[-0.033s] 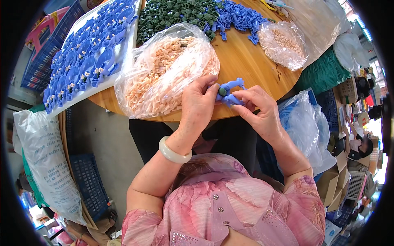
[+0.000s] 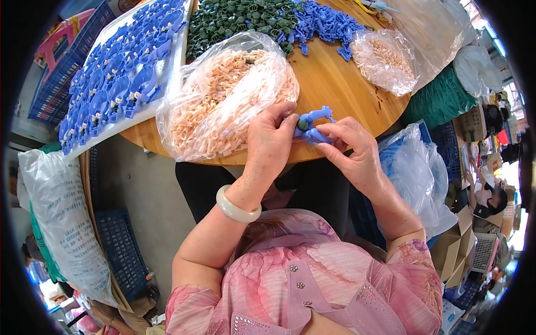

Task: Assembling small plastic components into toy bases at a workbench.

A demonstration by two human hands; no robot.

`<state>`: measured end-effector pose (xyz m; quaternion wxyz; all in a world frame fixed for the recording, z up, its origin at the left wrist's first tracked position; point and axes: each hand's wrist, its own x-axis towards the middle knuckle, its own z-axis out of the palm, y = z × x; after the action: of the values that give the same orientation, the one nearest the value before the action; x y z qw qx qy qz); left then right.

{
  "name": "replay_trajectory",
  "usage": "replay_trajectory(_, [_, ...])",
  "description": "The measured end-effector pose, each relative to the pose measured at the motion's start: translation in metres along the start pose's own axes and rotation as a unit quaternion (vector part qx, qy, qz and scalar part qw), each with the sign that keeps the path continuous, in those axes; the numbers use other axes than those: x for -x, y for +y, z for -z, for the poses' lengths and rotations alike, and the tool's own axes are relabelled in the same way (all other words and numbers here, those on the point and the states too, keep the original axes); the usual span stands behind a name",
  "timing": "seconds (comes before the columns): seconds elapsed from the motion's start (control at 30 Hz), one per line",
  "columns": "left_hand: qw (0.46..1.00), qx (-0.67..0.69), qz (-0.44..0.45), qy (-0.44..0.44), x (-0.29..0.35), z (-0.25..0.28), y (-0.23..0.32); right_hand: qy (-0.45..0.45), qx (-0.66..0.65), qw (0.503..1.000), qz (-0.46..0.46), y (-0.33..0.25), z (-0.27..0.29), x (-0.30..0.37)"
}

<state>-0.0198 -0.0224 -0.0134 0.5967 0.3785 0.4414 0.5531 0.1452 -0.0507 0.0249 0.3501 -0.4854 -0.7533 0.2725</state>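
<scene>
- Fingers first: on the left hand [image 2: 269,137], thumb and forefinger are pinched together on the left end of a blue plastic figure part [image 2: 319,114]. On the right hand [image 2: 353,149], thumb and forefinger close around its near limb.
- Far left, I see a white tray [image 2: 129,124] covered in rows of blue moulded pieces [image 2: 120,86] with small pale and dark bits on them.
- Near left, below the tray, a printed white sack [image 2: 70,223] stands beside a dark blue plastic crate [image 2: 120,251].
- Left of the hands, a clear plastic bag [image 2: 257,40] of peach-coloured pieces [image 2: 215,114] lies just beside the left hand; beyond it is a heap of dark green pieces [image 2: 240,22].
- Between the hands, over the near edge of the round wooden table [image 2: 326,72], I have the figure part running roughly left to right. A dark green piece [image 2: 302,124] sits near its left end, close to the left fingertips. Its two limbs splay rightward: the near one reaches the right fingers, the far one points away, free of them.
- Far right of the hands, I see a heap of blue figure parts [image 2: 326,25], then a smaller clear bag [image 2: 406,78] of pale pieces.
</scene>
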Motion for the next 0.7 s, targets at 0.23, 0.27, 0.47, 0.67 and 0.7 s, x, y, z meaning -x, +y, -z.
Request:
replay_trajectory(0.23, [1.0,-0.012,0.001,0.003,0.0002,-0.0002,0.0007,0.021,0.145,0.985,0.092,0.001,-0.0049,0.0021])
replay_trajectory(0.27, [1.0,-0.022,0.007,0.001,0.0006,0.0,0.0018,0.019,0.167,0.981,0.097,0.0001,-0.0053,0.0023])
replay_trajectory(0.47, [0.998,-0.055,-0.016,-0.004,-0.0024,0.0025,-0.0041,0.005,0.081,0.996,0.038,0.0031,-0.007,0.0006])
replay_trajectory(0.67, [0.998,-0.042,-0.04,0.016,-0.0026,0.0008,-0.0071,0.001,0.082,0.996,0.04,0.003,-0.0042,0.0])
replay_trajectory(0.7, [0.998,-0.042,-0.04,0.016,-0.0025,0.0004,-0.007,0.001,0.082,0.996,0.04,0.0024,-0.0031,-0.0002])
